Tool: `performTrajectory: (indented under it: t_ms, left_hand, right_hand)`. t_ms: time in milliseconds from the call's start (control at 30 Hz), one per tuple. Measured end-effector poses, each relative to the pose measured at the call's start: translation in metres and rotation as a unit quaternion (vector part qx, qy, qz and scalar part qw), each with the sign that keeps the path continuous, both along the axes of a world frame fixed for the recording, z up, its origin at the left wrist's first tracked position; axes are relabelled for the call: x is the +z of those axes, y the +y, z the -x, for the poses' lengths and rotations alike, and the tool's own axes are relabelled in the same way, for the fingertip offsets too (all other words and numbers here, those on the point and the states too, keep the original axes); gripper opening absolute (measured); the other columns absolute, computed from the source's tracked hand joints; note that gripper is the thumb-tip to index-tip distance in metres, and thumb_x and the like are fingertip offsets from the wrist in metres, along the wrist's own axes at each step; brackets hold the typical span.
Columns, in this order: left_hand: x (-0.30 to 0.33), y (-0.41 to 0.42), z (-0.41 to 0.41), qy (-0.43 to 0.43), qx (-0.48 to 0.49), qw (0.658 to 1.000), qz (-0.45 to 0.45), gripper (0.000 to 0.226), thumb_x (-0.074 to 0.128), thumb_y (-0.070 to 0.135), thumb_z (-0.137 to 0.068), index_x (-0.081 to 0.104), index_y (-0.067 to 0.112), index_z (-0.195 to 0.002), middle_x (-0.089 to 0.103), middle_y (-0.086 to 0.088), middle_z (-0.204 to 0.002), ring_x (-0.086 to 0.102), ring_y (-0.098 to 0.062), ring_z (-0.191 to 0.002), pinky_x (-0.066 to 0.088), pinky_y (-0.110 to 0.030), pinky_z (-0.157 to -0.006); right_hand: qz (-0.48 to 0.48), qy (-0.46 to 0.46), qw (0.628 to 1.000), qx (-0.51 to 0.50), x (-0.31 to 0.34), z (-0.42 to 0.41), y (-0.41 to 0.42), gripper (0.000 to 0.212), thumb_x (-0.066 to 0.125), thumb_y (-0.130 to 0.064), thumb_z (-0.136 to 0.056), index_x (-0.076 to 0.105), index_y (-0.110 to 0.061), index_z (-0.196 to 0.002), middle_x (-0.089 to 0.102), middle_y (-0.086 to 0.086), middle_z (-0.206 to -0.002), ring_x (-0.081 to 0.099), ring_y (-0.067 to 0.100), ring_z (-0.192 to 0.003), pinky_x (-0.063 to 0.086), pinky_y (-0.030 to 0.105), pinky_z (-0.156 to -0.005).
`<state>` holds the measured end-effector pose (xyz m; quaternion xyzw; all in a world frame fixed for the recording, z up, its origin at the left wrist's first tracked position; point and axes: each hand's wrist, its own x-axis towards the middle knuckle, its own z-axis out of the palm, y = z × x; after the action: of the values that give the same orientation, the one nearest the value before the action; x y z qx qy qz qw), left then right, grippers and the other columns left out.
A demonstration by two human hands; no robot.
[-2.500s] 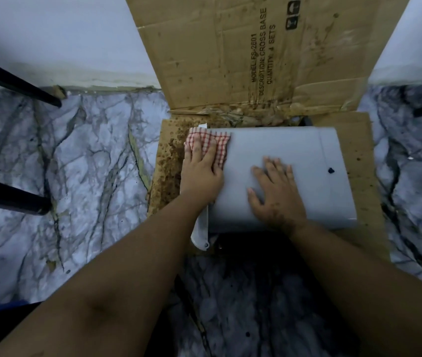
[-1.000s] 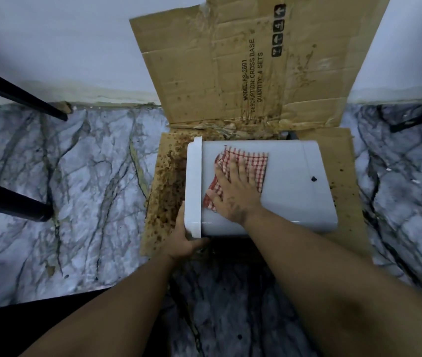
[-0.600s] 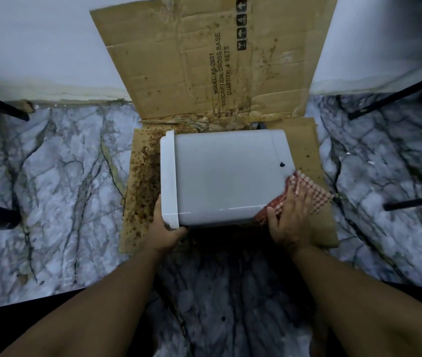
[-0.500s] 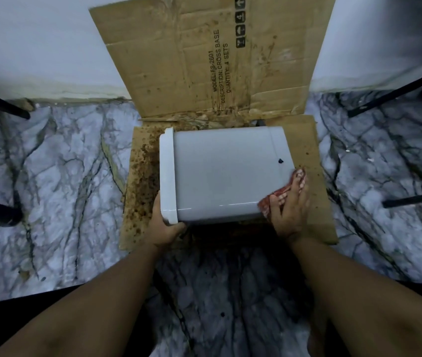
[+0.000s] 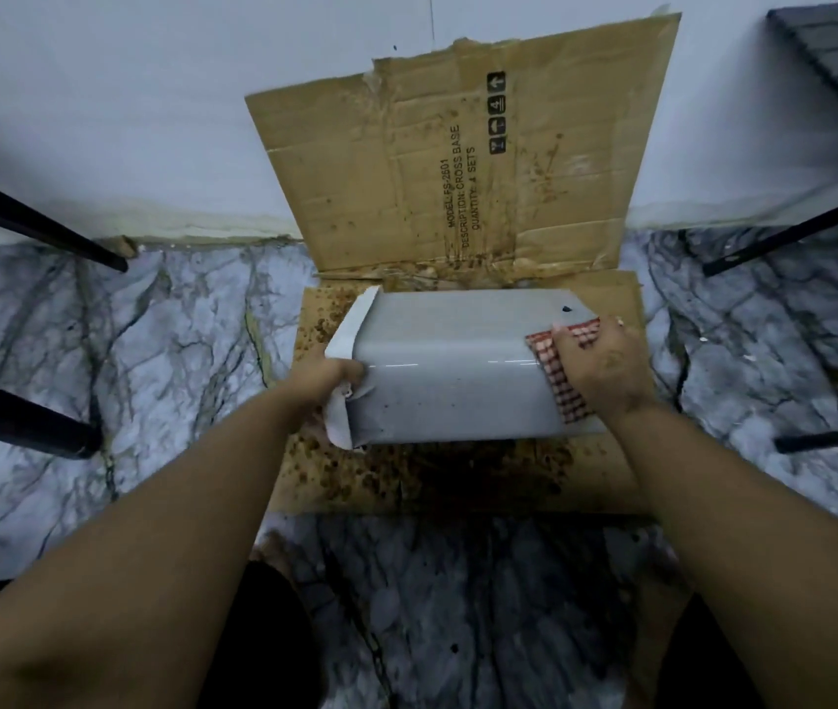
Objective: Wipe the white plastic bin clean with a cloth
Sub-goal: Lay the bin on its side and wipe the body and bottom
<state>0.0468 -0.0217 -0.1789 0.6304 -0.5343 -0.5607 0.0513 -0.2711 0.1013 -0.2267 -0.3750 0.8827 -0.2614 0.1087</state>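
Observation:
The white plastic bin (image 5: 453,360) lies on its side on stained cardboard, its open rim to the left and its base to the right. It is tilted so that two of its sides face me. My left hand (image 5: 327,386) grips the rim at the near left corner. My right hand (image 5: 603,365) presses a red-and-white checked cloth (image 5: 562,396) against the bin's right end, near the base. A small dark spot (image 5: 567,309) marks the bin's far right corner.
The flattened cardboard (image 5: 406,473) under the bin is spattered brown, and its flap (image 5: 458,161) leans on the white wall. Marble floor surrounds it. Black furniture legs stand at the left (image 5: 23,417) and right (image 5: 785,237).
The cloth passed from my left hand to my right and swept from the bin's left end to its right end. My left hand took the rim, and the bin has rolled towards me.

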Motion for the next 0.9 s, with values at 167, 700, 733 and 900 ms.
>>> performTrajectory:
  t_ms: [167, 700, 733, 900]
  left_hand:
    - [0.045, -0.031, -0.012, -0.048, -0.011, 0.99, -0.133, 0.045, 0.062, 0.042, -0.091, 0.056, 0.01, -0.123, 0.062, -0.021, -0.113, 0.065, -0.042, -0.092, 0.059, -0.05, -0.061]
    - [0.006, -0.021, -0.072, 0.181, -0.087, 0.979, -0.023, 0.096, 0.084, 0.008, -0.079, 0.029, 0.056, -0.141, 0.051, 0.0, -0.142, 0.063, -0.023, -0.114, 0.06, -0.035, -0.074]
    - [-0.001, -0.02, -0.073, 0.194, -0.094, 0.976, -0.006, 0.103, 0.086, 0.0, -0.075, 0.032, 0.06, -0.139, 0.049, -0.001, -0.145, 0.061, -0.025, -0.119, 0.06, -0.037, -0.077]
    - [-0.011, -0.016, -0.069, 0.256, -0.048, 0.966, 0.013, 0.108, 0.083, 0.0, -0.062, 0.035, 0.051, -0.144, 0.049, -0.002, -0.147, 0.057, -0.031, -0.125, 0.061, -0.041, -0.075]
  right_hand:
    - [-0.024, 0.04, 0.997, 0.067, 0.067, 0.004, -0.022, 0.065, 0.055, -0.064, -0.09, 0.067, 0.0, -0.083, 0.068, 0.022, -0.088, 0.065, 0.039, -0.091, 0.049, 0.038, -0.072]
    - [-0.151, 0.277, 0.936, 0.154, 0.051, 0.0, -0.052, 0.076, 0.016, -0.069, -0.09, 0.059, -0.01, -0.109, 0.06, 0.027, -0.113, 0.055, 0.043, -0.106, 0.041, 0.054, -0.101]
    - [-0.162, 0.287, 0.93, 0.16, 0.052, -0.001, -0.053, 0.074, 0.016, -0.068, -0.091, 0.059, -0.011, -0.11, 0.06, 0.027, -0.114, 0.055, 0.043, -0.108, 0.038, 0.056, -0.104]
    - [-0.165, 0.292, 0.924, 0.183, 0.059, -0.031, -0.052, 0.079, 0.017, -0.062, -0.089, 0.05, -0.007, -0.135, 0.049, 0.031, -0.138, 0.039, 0.049, -0.132, 0.02, 0.058, -0.117]
